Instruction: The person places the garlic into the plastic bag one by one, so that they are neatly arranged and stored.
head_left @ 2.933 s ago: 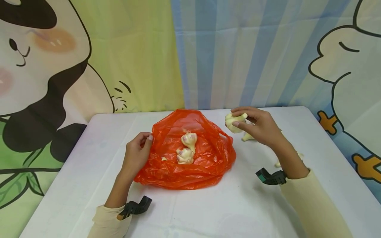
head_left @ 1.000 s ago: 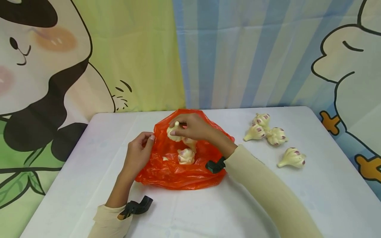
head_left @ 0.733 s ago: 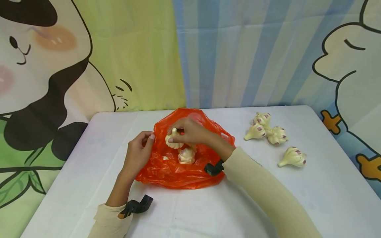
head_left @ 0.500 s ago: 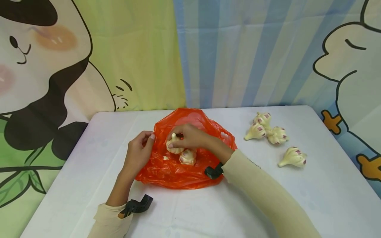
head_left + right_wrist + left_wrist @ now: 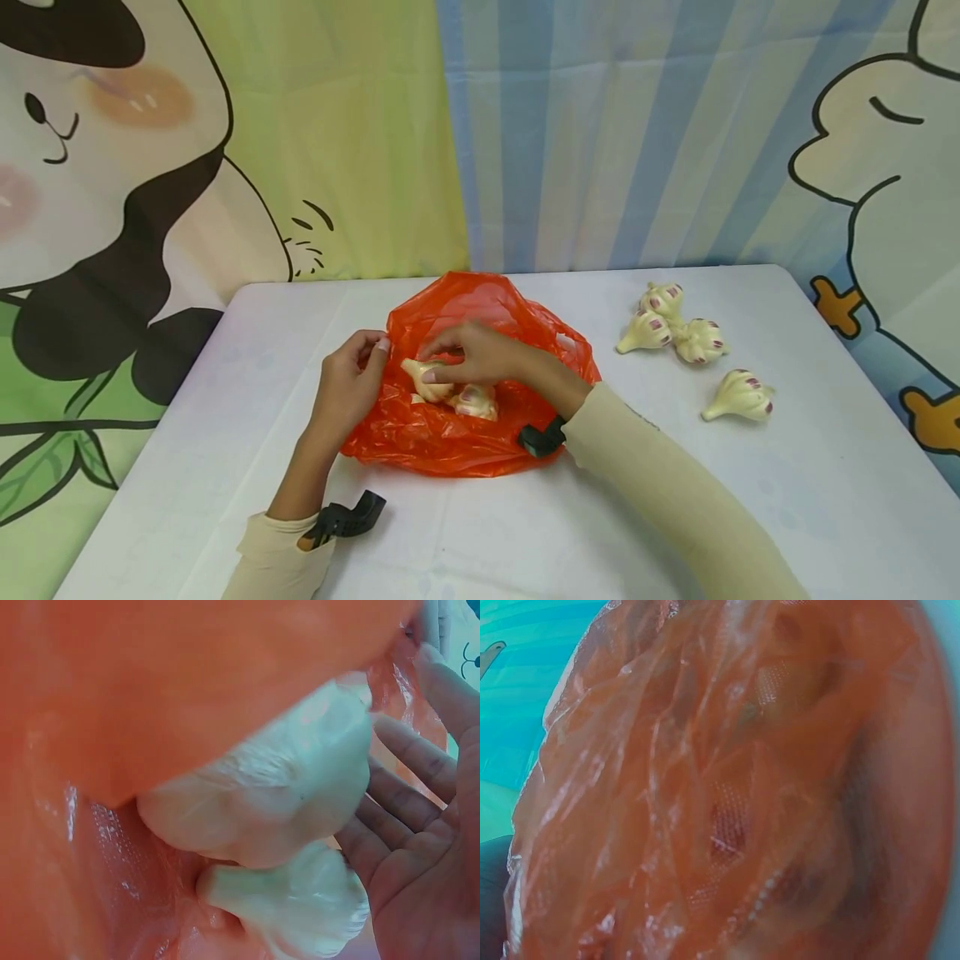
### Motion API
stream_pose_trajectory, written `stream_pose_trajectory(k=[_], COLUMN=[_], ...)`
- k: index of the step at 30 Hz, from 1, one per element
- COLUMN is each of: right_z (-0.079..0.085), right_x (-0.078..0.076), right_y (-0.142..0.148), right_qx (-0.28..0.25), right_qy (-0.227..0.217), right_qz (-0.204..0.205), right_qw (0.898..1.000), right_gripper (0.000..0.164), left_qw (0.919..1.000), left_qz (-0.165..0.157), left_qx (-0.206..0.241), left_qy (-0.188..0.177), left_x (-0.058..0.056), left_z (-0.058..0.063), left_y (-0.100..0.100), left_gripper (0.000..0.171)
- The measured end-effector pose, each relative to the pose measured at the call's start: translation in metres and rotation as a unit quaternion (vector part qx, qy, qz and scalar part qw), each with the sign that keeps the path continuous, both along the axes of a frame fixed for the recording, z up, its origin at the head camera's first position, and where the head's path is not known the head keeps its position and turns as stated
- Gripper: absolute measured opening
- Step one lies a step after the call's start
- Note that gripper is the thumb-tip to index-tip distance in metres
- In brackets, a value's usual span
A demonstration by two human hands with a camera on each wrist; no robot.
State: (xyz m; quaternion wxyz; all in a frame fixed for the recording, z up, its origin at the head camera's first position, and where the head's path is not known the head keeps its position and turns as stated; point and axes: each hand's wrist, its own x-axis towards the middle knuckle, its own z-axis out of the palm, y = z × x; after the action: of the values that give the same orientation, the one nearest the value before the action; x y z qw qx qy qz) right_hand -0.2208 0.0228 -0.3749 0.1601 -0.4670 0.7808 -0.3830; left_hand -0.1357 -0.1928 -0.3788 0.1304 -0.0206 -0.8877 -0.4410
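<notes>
A crinkled red plastic bag [image 5: 420, 450] lies with its mouth wide on the white table. My left hand [image 5: 349, 379] pinches the bag's left rim between thumb and fingers. Inside, my right hand [image 5: 480, 354] is over the garlic bulbs with its fingers spread; the right wrist view shows the palm [image 5: 420, 885] holding nothing. A garlic bulb [image 5: 420, 379] lies by the right thumb, stem pointing left, beside another garlic bulb [image 5: 477, 402]. Part of the bag's inside is hidden behind the right hand. The bag's film [image 5: 667, 787] fills most of the left wrist view.
Right of the bag, three garlic bulbs [image 5: 697, 341] sit clustered towards the back of the table [image 5: 810, 483]. One more bulb [image 5: 739, 395] lies nearer and further right. A printed curtain [image 5: 570, 150] hangs behind the table's back edge.
My right hand carried a garlic bulb left from beside the bag, lowered it into the bag and let go. The bulb has tipped over leftwards. My left hand keeps its hold on the rim.
</notes>
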Motion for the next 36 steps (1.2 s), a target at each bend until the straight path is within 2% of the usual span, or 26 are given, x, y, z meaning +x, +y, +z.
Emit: stream_pose_trajectory(k=[6,20,29,36], right_z=[0.004,0.009,0.018,0.023], right_x=[0.002,0.005,0.010,0.014], right_y=[0.004,0.023,0.041,0.057], right_qx=[-0.002,-0.041,-0.038,-0.049], right_qy=[-0.015,-0.033,-0.042,0.000], right_qz=[-0.022,-0.035,-0.065,-0.076], right_qw=[1.000,0.998,0.996,0.996], right_gripper=[0.039,0.038,0.032,0.029], left_qw=[1.0000,0.9999,0.9998,0.9999], left_qz=[-0.002,0.008,0.011,0.009], left_qx=[0.002,-0.005,-0.009,-0.003], left_qy=[0.005,0.005,0.014,0.013], left_x=[0.000,0.000,0.000,0.000], left_z=[0.000,0.001,0.002,0.001], left_y=[-0.001,-0.002,-0.003,-0.004], left_gripper=[0.032,0.032,0.032,0.032])
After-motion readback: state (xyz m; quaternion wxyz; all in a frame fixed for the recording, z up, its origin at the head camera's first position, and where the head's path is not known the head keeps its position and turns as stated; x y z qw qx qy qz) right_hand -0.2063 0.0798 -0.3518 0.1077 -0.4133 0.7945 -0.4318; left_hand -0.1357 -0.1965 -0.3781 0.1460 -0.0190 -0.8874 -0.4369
